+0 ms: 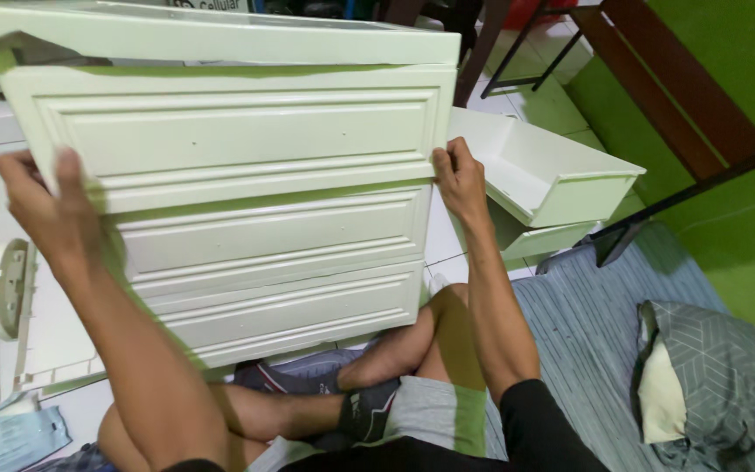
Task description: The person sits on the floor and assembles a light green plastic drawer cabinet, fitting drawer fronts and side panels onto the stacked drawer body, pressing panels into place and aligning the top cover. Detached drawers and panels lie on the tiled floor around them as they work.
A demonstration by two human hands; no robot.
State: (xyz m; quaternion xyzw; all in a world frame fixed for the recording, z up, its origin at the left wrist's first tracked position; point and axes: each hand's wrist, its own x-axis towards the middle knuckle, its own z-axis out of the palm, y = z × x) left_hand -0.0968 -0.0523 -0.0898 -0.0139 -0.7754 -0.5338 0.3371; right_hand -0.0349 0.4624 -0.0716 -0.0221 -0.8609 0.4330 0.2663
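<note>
A cream-white plastic drawer unit (246, 218) fills the middle of the view, standing on pale floor tiles directly in front of the seated person's crossed legs. Its three drawer fronts are moulded with raised rectangular frames, smooth and slightly glossy, with a faint green cast along some edges. The top drawer (229, 131) sits tilted and pulled forward from the unit, its front leaning out over the two below it.

The left hand (45, 205) clasps the top drawer's left edge, thumb across the front panel and fingers wrapped behind. The right hand (458, 179) grips the same drawer's right edge, fingers curled round the corner.

Right of the unit, two loose drawers (552, 188) of the same white plastic lie stacked on the floor, open sides up (the upper one shows a smooth bare interior). Beyond them, dark brown furniture legs (657, 96) stand against a bright green wall (744, 52). Below the unit, under the person's legs, a grey-blue striped mat (596, 332) stretches rightward, with a grey patterned pillow (718, 385) at its far end, a cream inner cushion showing at its opening.

Left of the unit stands a round white fan base (2, 288), and below that lies a flat pale-blue plastic packet (6, 437), its print too small to tell.
</note>
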